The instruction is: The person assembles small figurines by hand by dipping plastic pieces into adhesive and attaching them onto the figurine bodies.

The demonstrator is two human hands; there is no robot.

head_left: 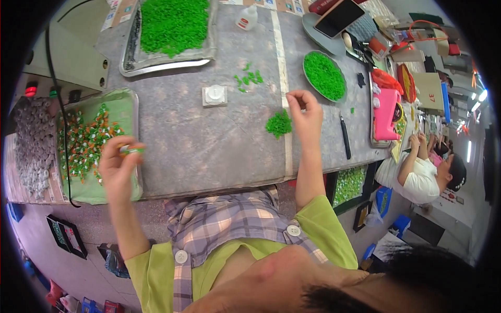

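At the left, my left hand (119,169) is closed on a small green, white and orange piece (136,149), slightly blurred. It is above the right edge of a pale green-lined tray (134,112) holding many similar small pieces (88,138). My right hand (307,117) is closed with thumb and finger pinched together. Anything between those fingertips is too small to make out. Beside it lies a little heap of green pieces (278,123). A white round knob on a square base (214,96) sits between my hands, with several loose green pieces (248,78) beyond it.
A metal tray (172,67) of green pieces, a white squeeze bottle (246,18) and a green-filled plate (309,83) are at the back. A black pen-like tool (345,138) lies right, near a pink holder (386,115). A grey machine (78,47) stands left; co-workers sit far right.
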